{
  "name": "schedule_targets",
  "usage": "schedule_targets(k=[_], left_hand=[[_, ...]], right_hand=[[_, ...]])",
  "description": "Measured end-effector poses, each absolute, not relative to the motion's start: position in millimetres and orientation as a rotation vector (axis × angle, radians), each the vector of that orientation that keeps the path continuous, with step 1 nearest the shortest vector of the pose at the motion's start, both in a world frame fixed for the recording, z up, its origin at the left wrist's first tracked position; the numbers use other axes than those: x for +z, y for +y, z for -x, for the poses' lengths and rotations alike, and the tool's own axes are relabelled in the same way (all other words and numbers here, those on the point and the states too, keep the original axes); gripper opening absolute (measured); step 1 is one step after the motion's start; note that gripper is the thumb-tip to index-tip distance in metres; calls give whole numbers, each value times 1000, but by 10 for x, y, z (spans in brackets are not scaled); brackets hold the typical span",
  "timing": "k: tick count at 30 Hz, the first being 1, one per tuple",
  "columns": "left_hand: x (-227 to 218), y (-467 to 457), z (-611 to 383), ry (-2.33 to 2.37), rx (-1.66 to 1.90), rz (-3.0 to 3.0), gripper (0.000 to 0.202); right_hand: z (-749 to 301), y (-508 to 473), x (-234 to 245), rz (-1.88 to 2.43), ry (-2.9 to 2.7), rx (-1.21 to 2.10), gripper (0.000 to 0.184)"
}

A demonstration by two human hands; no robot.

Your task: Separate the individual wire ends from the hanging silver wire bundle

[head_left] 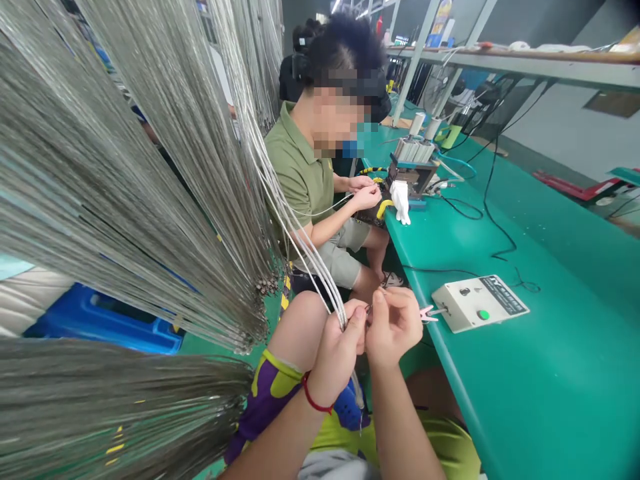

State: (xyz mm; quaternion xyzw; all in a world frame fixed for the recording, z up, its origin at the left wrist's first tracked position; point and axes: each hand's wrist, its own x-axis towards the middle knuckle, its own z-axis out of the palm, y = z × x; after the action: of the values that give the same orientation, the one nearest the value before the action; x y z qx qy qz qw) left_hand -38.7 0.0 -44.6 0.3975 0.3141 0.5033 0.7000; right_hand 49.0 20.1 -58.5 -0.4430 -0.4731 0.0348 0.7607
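Wrapped round a small bundle of silvery braided cables [320, 270], my left hand [340, 343] is closed in front of my knees. The cables hang down from the upper left, and their lower ends [358, 395] show below the hand. Close against its fingertips, my right hand [394, 323] is pinched shut. Something thin and dark sits between the two hands, too small to name. What the right fingertips hold is mostly hidden. Just beyond the right hand is a pink clip [428, 314] joined to a white control box [479, 304] with a green button.
Dense curtains of hanging braided cables [150, 133] fill the left side. A co-worker [305, 167] sits ahead, hands at a cable. On the green table [550, 373] stand a pneumatic press [413, 170], a white glove [401, 201] and black wires. A blue stool [115, 323] is at left.
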Motion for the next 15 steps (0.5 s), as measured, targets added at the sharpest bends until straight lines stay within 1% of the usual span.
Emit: schedule_targets(k=[1, 4, 9, 11, 15], left_hand=[[-456, 7, 379, 699, 1118, -884, 37], [-512, 44, 392, 745, 1149, -897, 36], [-624, 90, 460, 839, 1227, -930, 37], [-621, 102, 461, 867, 1275, -941, 37], [-533, 115, 426, 914, 1374, -1010, 33]], right_hand=[[-483, 250, -562, 973, -959, 167, 10], [-528, 475, -517, 988, -789, 407, 18], [-744, 685, -476, 938, -602, 493, 21], [-715, 570, -488, 948, -627, 577, 19], [-498, 192, -575, 1026, -808, 844, 18]])
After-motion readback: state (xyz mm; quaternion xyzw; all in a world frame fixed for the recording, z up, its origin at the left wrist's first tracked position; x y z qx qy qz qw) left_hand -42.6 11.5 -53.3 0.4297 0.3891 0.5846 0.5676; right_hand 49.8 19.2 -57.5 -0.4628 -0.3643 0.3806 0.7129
